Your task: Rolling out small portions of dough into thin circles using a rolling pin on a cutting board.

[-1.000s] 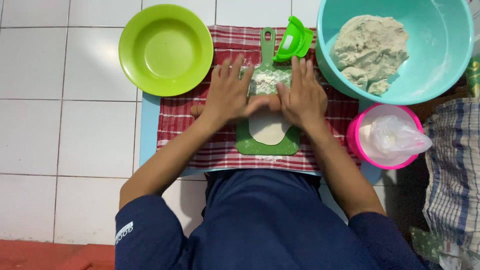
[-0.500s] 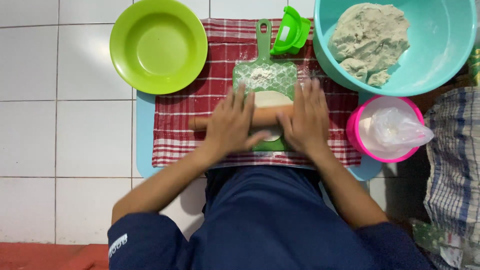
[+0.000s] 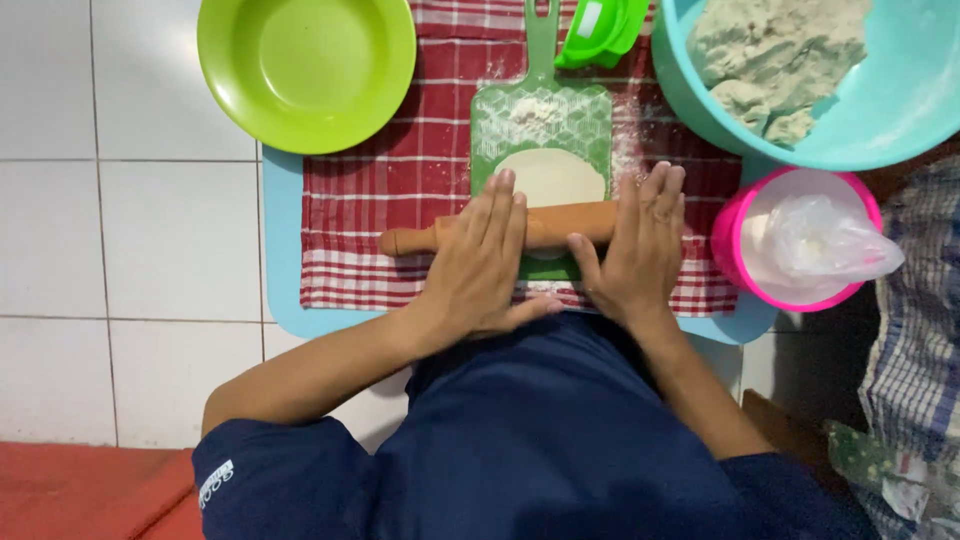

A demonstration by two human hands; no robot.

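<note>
We see the wooden rolling pin [image 3: 520,230] lying across the near end of the green cutting board [image 3: 541,125], over a flat round of dough [image 3: 551,176]. The left hand [image 3: 482,262] and right hand [image 3: 638,250] press on it with flat, spread palms (fingers extended, not curled). The board sits on a red checked cloth [image 3: 400,190]; a lime bowl [image 3: 305,65] stands at the cloth's far left corner.

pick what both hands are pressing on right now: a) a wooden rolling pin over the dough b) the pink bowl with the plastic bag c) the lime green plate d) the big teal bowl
a, since the left hand and right hand both lie flat on the rolling pin, which crosses the dough disc on the green board.
</note>
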